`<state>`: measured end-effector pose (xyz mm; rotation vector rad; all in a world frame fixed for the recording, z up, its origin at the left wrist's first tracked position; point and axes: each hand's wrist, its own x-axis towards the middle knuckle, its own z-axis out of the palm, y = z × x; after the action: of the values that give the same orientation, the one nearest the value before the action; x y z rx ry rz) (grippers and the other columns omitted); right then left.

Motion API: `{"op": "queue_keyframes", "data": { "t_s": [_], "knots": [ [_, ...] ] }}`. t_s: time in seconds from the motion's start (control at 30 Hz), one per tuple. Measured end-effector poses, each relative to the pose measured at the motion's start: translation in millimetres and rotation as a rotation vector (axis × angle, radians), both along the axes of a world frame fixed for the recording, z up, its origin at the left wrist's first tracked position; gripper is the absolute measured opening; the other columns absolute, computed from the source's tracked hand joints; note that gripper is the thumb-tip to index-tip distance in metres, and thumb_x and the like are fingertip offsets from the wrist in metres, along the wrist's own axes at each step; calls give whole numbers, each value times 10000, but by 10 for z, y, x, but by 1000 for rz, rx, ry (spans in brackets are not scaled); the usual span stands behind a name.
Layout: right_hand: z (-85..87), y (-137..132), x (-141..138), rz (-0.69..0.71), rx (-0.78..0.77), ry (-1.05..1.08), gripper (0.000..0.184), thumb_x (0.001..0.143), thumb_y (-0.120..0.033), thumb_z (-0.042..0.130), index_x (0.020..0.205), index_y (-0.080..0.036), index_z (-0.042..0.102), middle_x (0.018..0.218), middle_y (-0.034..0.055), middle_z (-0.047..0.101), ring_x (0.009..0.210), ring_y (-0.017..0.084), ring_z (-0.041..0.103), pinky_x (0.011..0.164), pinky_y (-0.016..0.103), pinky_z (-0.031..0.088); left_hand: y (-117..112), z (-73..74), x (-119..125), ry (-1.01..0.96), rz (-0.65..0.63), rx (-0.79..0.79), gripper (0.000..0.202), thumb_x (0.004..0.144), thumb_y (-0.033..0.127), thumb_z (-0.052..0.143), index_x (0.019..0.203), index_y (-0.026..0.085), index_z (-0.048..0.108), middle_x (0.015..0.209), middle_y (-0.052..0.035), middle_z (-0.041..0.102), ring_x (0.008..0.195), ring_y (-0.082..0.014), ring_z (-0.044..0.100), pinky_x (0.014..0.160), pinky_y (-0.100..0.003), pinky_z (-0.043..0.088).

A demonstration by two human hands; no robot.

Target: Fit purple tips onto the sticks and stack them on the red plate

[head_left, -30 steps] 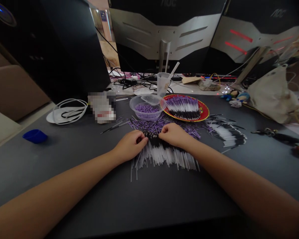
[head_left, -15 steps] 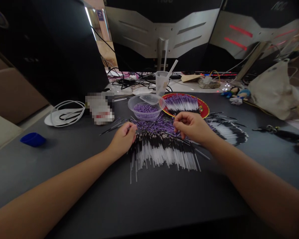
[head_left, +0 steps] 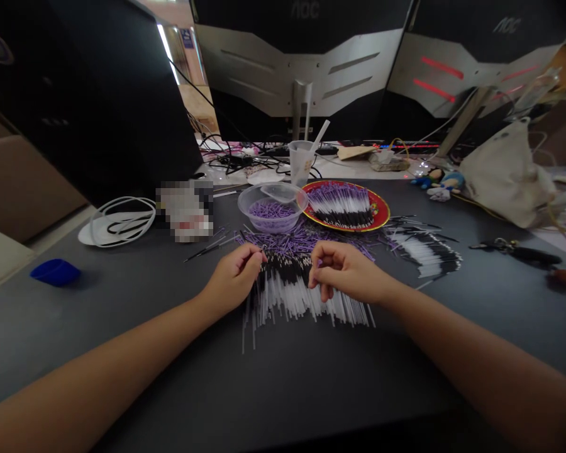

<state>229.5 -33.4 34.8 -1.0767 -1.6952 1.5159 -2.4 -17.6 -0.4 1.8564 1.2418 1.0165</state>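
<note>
A heap of thin black-and-white sticks (head_left: 306,296) lies on the dark table (head_left: 283,377) in front of me. Small purple caps (head_left: 302,241) are scattered just behind it. My left hand (head_left: 233,277) rests at the heap's left edge, fingers pinched on a thin stick. My right hand (head_left: 346,272) hovers over the middle of the heap, fingers curled in a pinch on something too small to make out. A clear plastic bowl (head_left: 270,207) holds more purple caps. A red plate (head_left: 382,207) carries sticks with purple caps fitted.
Another pile of sticks (head_left: 427,248) lies to the right. A blue cap (head_left: 55,272) and a white coiled cable (head_left: 117,220) sit at left. A plastic cup (head_left: 300,161), monitors (head_left: 306,56), a cloth bag (head_left: 509,176) and pliers (head_left: 523,253) ring the work area.
My right hand has come back from near the red plate down to the heap's middle. My left hand has shifted slightly right along the heap's edge.
</note>
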Motion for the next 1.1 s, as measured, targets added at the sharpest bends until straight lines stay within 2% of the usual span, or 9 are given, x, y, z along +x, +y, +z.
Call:
{"op": "queue_keyframes", "data": {
  "t_s": [0.2,0.4,0.57,0.63,0.73,0.83,0.9,1.0,1.1],
  "knots": [
    [-1,-47,-113,-56,-104,197,124,742,-241,565,744,-212,445,713,-6,684,509,131,637,454,245,467,-183,49,52,194,-84,202,232,913,340,451,937,174,611,734,7,614,625,-107,524,588,-213,412],
    [-40,-105,-173,-107,70,205,150,727,-269,646,738,-183,523,756,20,681,640,135,665,564,259,523,-276,104,99,298,-237,333,211,921,289,460,976,181,633,784,-13,646,648,-104,558,619,-213,431],
    [-64,-110,-161,-104,89,216,122,745,-259,640,751,-176,551,753,16,679,637,136,671,568,258,521,-299,105,80,264,-160,445,224,908,302,497,992,197,676,786,-36,652,684,-121,582,623,-222,458],
    [-66,-100,-154,-120,83,220,110,747,-247,634,746,-174,550,757,16,681,635,135,674,568,256,522,-301,98,55,250,-136,460,227,907,301,502,1012,203,677,766,-28,683,653,-116,605,619,-219,471],
    [-65,-82,-146,-149,84,244,108,728,-215,637,713,-170,539,783,21,683,642,136,681,565,252,528,-309,95,29,251,-202,480,239,904,285,494,1057,198,657,804,-28,715,642,-111,632,634,-220,494],
    [-65,-65,-139,-186,58,280,132,701,-198,651,694,-175,521,734,9,671,617,143,680,563,268,541,-315,108,31,247,-321,500,256,904,243,468,1097,182,626,923,-51,716,772,-131,659,712,-243,517],
    [-65,-52,-130,-223,33,304,150,694,-206,657,707,-185,509,691,-4,661,586,145,674,557,281,546,-309,113,44,235,-352,502,240,905,218,466,1076,176,629,946,-55,712,829,-137,660,752,-250,518],
    [-63,-27,-107,-274,5,322,173,700,-235,662,790,-203,518,685,-12,664,582,146,671,561,288,545,-289,94,62,224,-295,470,220,906,216,483,1061,185,635,903,-42,716,777,-124,662,733,-235,516],
    [-58,4,-79,-302,9,335,204,711,-274,672,839,-209,527,743,1,677,652,153,682,615,303,553,-275,61,67,215,-241,365,351,915,231,469,1262,200,506,857,-19,710,664,-99,640,685,-219,511]
  ]
}}
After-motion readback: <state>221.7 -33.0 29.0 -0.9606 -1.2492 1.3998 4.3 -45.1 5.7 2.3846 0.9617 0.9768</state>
